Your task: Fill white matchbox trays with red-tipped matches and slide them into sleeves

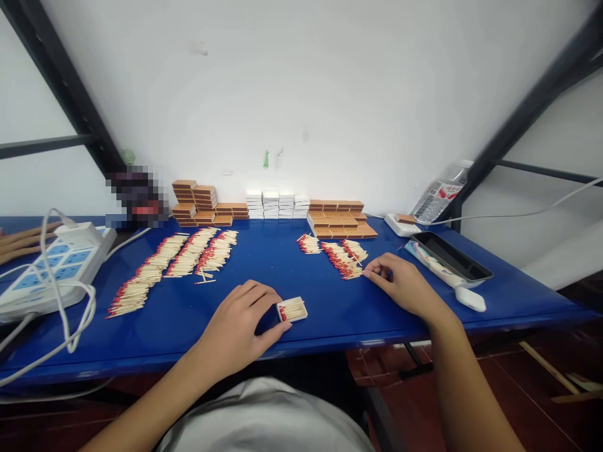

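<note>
Near the front edge of the blue table, my left hand (247,317) grips a small white matchbox tray (301,316) by its left end, thumb in front and fingers behind. Red-tipped matches (293,310) lie side by side inside it. My right hand (396,281) is at the right end of a pile of loose matches (338,258), its thumb and forefinger pinched at the match ends. Whether a match is between those fingertips is too small to tell. Two smaller match piles, one a small heap (309,244), lie close by.
Long rows of matches (151,270) spread across the left. Along the wall stand brown matchboxes (336,220) and white trays (271,206). A phone (452,256), a bottle (440,191) and a white device (470,299) are right. A power strip (56,270) with cables and another person's hand (23,242) are left.
</note>
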`<state>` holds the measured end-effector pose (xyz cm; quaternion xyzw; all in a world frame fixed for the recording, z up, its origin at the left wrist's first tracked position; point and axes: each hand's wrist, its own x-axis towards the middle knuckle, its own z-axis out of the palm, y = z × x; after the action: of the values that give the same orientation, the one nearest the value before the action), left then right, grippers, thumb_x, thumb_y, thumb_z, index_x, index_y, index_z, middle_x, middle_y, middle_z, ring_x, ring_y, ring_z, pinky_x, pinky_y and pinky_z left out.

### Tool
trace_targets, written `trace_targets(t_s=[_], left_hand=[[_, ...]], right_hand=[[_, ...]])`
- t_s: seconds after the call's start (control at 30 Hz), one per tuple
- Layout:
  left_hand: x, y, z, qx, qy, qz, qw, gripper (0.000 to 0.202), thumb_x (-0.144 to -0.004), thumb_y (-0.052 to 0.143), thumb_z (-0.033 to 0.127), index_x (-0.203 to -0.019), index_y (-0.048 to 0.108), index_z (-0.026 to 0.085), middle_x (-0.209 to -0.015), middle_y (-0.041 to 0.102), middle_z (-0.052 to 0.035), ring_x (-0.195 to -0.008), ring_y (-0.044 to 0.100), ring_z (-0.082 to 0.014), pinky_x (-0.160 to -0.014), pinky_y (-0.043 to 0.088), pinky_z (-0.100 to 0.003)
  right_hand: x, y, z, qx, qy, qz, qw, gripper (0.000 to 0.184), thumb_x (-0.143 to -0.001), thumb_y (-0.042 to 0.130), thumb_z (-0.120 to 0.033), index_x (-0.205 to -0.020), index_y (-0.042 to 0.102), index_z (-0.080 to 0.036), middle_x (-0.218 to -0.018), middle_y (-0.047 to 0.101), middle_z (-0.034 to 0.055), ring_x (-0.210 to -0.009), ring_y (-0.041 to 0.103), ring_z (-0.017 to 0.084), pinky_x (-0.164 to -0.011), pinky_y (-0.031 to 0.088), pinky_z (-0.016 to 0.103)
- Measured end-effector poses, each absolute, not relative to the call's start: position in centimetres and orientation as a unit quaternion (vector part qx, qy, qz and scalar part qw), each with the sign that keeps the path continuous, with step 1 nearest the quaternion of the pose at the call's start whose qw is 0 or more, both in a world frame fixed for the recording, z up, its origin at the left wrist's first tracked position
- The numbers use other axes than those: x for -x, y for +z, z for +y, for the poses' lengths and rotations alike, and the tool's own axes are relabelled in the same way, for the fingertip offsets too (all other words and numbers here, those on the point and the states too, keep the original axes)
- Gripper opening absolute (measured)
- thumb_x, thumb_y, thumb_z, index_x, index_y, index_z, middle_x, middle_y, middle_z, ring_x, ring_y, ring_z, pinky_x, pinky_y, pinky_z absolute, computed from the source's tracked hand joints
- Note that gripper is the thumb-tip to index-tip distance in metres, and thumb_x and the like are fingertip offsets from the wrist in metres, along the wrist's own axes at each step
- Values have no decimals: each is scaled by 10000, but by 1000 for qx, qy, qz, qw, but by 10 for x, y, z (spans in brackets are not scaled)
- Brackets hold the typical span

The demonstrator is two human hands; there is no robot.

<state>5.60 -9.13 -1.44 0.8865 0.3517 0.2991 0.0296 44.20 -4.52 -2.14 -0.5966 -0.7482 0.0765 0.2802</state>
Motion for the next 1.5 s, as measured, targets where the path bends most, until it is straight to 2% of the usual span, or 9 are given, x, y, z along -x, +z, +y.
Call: trace_targets(t_s=[0.2, 0.47, 0.87, 1.37, 1.5], left_hand=[[-57, -13, -91, -885, 306, 351, 25, 196, -973, 721, 338, -1120, 695, 212, -1121, 734, -82, -1007, 658, -251, -942, 552, -439], [-56, -16, -91, -887, 296, 354, 30, 208, -980, 715, 351, -1134, 681, 216, -1145, 724, -80, -1034, 646, -259, -961, 532, -443], [-56, -15, -91, -888, 293, 353, 30, 210, -988, 706, 358, -1131, 679, 206, -1144, 723, -79, -1035, 637, -256, -956, 522, -440], [-56, -15, -91, -888, 291, 356, 25, 210, -986, 708, 366, -1119, 686, 205, -1134, 727, -71, -1018, 642, -256, -943, 518, -439], [-56, -15, -91, -888, 291, 356, 25, 206, -993, 699, 369, -1121, 682, 208, -1136, 727, -71, -1018, 643, -255, -948, 512, -438]], right_hand=[[-445, -18, -48, 590, 95, -748, 288, 425, -1005, 549, -611, -906, 715, -232, -902, 692, 75, -742, 599, 224, -713, 494, 377], [-433, -12, -58, 565, 101, -777, 259, 347, -1015, 573, -550, -907, 722, -255, -939, 656, 65, -743, 585, 216, -720, 495, 377], [-429, -14, -55, 540, 127, -787, 271, 323, -1030, 569, -519, -1053, 777, -272, -1008, 656, 74, -803, 602, 220, -762, 510, 376], [-430, -21, -49, 516, 134, -794, 292, 264, -1029, 601, -470, -1080, 781, -285, -1007, 601, 65, -811, 580, 213, -753, 487, 366], [-428, -20, -49, 520, 139, -793, 286, 270, -1031, 595, -472, -1031, 778, -274, -986, 598, 58, -814, 579, 210, -766, 487, 363]])
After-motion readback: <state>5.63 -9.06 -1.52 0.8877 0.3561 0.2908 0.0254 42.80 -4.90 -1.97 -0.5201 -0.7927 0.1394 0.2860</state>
